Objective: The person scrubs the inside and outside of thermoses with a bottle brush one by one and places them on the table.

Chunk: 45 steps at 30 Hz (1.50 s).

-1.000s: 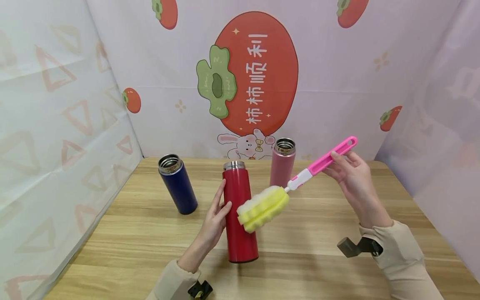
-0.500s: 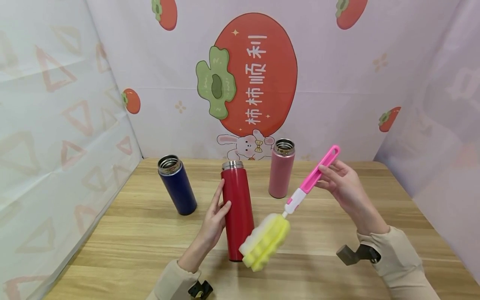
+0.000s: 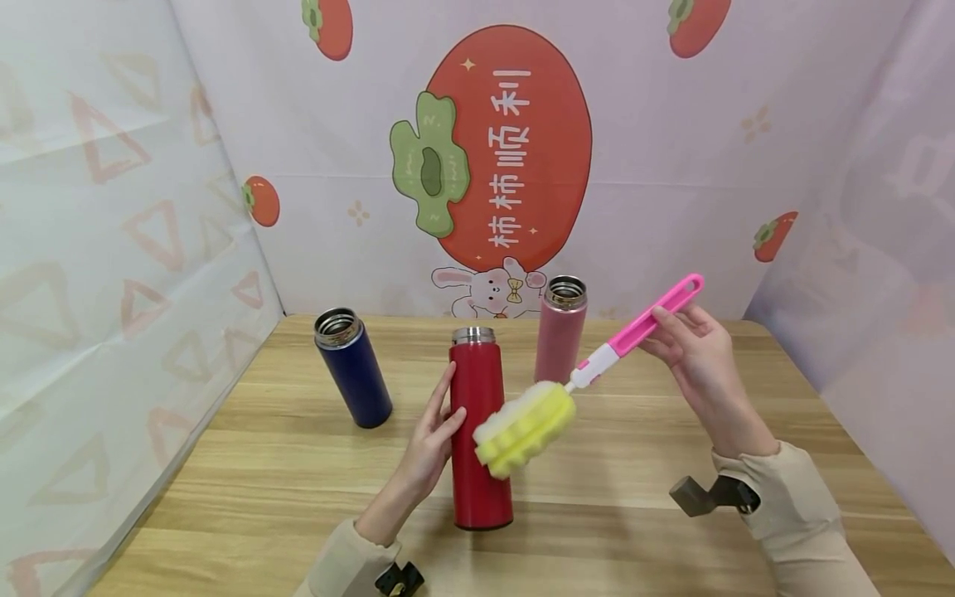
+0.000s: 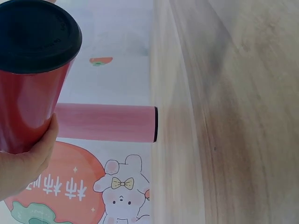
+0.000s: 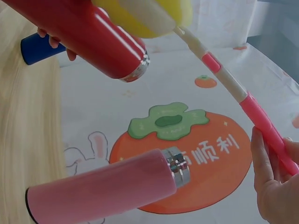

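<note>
My left hand (image 3: 430, 444) grips a red thermos bottle (image 3: 477, 377) from its left side, with the thumb across the front. The bottle is upright, lidless with a bare steel neck, and its black base (image 4: 37, 35) shows in the left wrist view, off the table. My right hand (image 3: 705, 369) pinches the pink handle of a bottle brush (image 3: 595, 365). Its yellow and white sponge head (image 3: 528, 427) points down to the left and overlaps the red bottle's lower right side in the head view. In the right wrist view, the sponge (image 5: 175, 16) is partly cut off.
A dark blue thermos (image 3: 354, 373) stands open on the wooden table (image 3: 283, 497) to the left. Behind the brush stands a pink thermos (image 3: 561, 336), also without a lid. A printed cloth backdrop (image 3: 656, 166) rises at the table's far edge.
The brush's head swung down toward the red bottle's base, then came back up as my right hand moved right. The red bottle shifted slightly, its neck moving right and lower in the head view.
</note>
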Motion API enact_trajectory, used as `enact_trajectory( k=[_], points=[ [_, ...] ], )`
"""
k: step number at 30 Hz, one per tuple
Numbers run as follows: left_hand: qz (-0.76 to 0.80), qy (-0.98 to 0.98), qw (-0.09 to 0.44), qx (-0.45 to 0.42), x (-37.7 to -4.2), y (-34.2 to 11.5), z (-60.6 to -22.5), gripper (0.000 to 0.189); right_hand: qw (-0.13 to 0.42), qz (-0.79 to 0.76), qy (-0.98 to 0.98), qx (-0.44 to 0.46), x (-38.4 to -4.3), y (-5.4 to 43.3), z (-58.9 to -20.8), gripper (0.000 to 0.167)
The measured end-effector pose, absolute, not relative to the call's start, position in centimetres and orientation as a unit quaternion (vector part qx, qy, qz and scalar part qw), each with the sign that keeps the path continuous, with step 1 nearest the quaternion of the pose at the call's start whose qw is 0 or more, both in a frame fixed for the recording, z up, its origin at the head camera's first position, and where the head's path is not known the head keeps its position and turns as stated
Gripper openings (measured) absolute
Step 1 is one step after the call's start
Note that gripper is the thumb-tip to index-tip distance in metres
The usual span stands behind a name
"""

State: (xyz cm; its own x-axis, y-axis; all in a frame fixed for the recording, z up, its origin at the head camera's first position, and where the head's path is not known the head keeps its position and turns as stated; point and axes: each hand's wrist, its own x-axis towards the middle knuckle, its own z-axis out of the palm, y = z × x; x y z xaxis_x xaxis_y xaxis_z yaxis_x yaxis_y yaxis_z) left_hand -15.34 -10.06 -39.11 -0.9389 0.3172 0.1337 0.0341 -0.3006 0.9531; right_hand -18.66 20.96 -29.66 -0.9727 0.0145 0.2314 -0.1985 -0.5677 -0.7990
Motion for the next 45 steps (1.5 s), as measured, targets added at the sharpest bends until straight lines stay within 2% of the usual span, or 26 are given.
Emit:
enact_trajectory(
  k=[10,22,30,39,45],
  points=[
    [0.792,0.581,0.114,0.148,-14.9,-10.2,-39.3,0.057,0.125,0.898,-0.407,0.111,-19.3,21.2,-28.6,0.015],
    [0.806,0.551,0.144,0.160,-14.6,-10.2,-39.3,0.059,0.191,0.907,-0.368,0.070,-19.1,21.4,-28.0,0.021],
    [0.744,0.643,0.131,0.129,-14.9,-9.8,-39.4,0.082,0.186,0.909,-0.367,0.071,-19.1,21.5,-28.0,0.021],
    [0.694,0.704,0.084,0.125,-14.5,-10.1,-39.6,0.075,0.168,0.919,-0.350,0.074,-18.9,22.2,-27.7,0.019],
    [0.693,0.698,0.073,0.164,-14.4,-10.6,-39.5,0.067,0.162,0.927,-0.327,0.082,-18.8,22.6,-27.3,0.014]
  ],
)
